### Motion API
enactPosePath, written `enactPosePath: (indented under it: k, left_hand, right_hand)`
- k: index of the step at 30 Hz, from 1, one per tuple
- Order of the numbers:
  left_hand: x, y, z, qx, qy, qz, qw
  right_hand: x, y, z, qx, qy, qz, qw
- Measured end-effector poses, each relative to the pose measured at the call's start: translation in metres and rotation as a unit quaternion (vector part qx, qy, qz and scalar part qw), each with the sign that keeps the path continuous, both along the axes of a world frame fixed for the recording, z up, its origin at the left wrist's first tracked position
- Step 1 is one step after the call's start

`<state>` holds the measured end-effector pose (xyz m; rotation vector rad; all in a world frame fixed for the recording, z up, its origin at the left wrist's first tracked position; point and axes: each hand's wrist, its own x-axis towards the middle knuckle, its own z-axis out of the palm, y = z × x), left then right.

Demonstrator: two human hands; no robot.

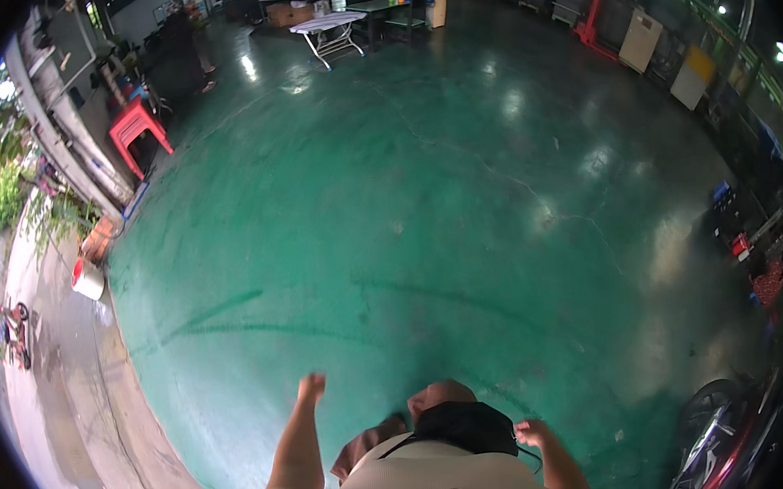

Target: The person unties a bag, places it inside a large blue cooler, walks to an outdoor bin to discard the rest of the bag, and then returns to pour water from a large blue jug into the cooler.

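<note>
Apparently, a black bag (466, 429) is hanging at waist level. Just beside it, the right hand (531, 433) is hanging curled; whether gripping anything, I cannot tell. The left hand (311, 387) is hanging over the green floor (391, 235), loosely closed, holding nothing visible. Walking, not handling, is probably going on; grasping would be calling for opening a hand.
</note>
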<state>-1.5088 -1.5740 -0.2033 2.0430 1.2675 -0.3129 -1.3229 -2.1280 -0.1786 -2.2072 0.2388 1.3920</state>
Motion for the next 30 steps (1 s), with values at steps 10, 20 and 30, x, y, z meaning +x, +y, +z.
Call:
enactPosePath:
  k: [10, 20, 30]
  left_hand:
    - [0.407, 0.129, 0.112, -0.503, -0.428, 0.151, 0.736]
    - [0.183, 0.196, -0.060, -0.148, 0.346, -0.263, 0.888]
    - [0.808, 0.460, -0.059, -0.030, 0.052, -0.078, 0.995]
  right_hand:
    - [0.234, 0.027, -0.083, 0.125, 0.050, -0.170, 0.976]
    - [0.687, 0.517, 0.086, 0.294, -0.276, 0.075, 0.912]
    - [0.816, 0.473, 0.010, 0.034, -0.013, -0.087, 0.996]
